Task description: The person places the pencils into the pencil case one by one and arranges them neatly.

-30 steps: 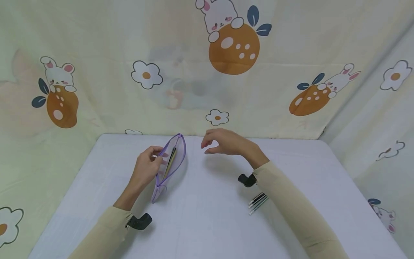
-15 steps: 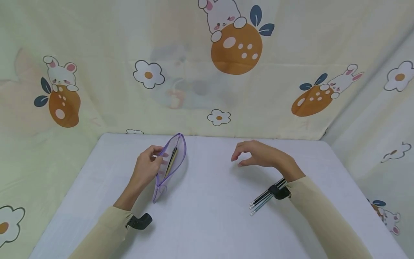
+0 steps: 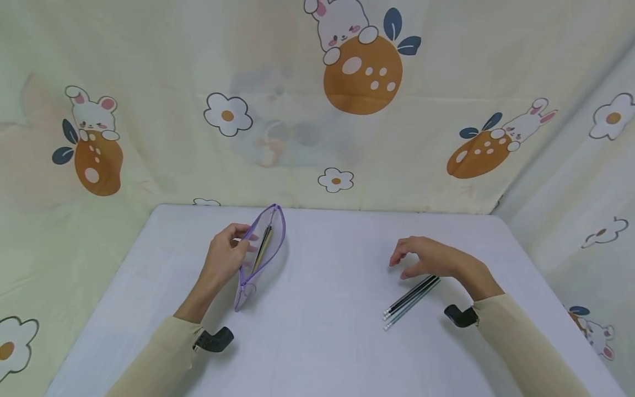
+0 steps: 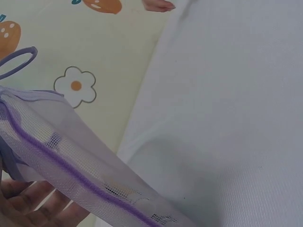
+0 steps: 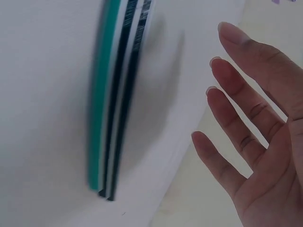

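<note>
My left hand [image 3: 228,253] grips the near side of a see-through mesh pencil pouch [image 3: 284,227] with purple zipper edging. The pouch's mouth gapes, and a few pencils [image 3: 262,248], one yellowish and one dark, lie inside it. In the left wrist view the mesh wall and purple zipper [image 4: 71,178] run across the left-hand fingers [image 4: 42,203]. On the right, my right hand [image 3: 431,256] hovers with spread, slightly bent fingers and nothing in them. Just below it lies a small bundle of pencils [image 3: 410,303], green and black-and-white striped with white ends, partly behind the hand.
Everything is on a white-covered table [image 3: 317,342]. A cream curtain [image 3: 168,149] printed with rabbits and flowers stands behind the far edge and along the sides. Black wrist cameras [image 3: 214,339] sit on both sleeves.
My right hand has moved away from beside the pouch, rightward and nearer, to above the pencil bundle, uncovering more of it. The left hand and pouch have stayed in place.
</note>
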Demonstrator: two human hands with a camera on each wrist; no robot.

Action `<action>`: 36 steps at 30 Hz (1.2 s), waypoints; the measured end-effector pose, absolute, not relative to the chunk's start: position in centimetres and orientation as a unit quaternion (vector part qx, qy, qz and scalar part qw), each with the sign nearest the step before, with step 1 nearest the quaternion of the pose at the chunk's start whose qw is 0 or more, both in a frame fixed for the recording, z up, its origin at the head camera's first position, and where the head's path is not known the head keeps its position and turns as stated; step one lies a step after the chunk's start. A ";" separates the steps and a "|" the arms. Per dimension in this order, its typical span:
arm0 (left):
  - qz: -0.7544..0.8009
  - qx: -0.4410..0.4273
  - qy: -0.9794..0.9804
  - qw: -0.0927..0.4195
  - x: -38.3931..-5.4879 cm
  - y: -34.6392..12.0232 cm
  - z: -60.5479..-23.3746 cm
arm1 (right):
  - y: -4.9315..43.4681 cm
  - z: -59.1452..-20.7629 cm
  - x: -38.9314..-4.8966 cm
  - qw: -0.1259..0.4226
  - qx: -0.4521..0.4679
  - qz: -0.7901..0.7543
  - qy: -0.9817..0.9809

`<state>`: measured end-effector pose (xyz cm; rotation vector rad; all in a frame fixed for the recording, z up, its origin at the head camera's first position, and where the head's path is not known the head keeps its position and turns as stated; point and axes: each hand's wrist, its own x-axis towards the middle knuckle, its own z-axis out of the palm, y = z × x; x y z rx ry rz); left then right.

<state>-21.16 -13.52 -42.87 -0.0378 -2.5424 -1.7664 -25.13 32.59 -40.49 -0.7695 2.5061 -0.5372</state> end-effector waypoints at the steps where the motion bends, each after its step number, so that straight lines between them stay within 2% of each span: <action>1: -0.570 -0.012 -0.821 0.023 -21.2 -13.5 -42.9 | 33.0 -40.7 -25.0 0.230 -0.281 -0.198 0.911; 17: -0.565 -0.011 -0.825 0.020 -21.1 -13.3 -42.9 | 37.4 -42.9 -24.3 0.219 -0.288 -0.213 0.908; 29: -0.567 -0.005 -0.824 0.011 -21.2 -13.2 -43.1 | 37.1 -43.9 -24.8 0.219 -0.281 -0.195 0.914; 36: -0.561 -0.006 -0.828 0.014 -21.1 -13.3 -43.0 | 36.4 -43.8 -24.6 0.201 -0.293 -0.157 0.921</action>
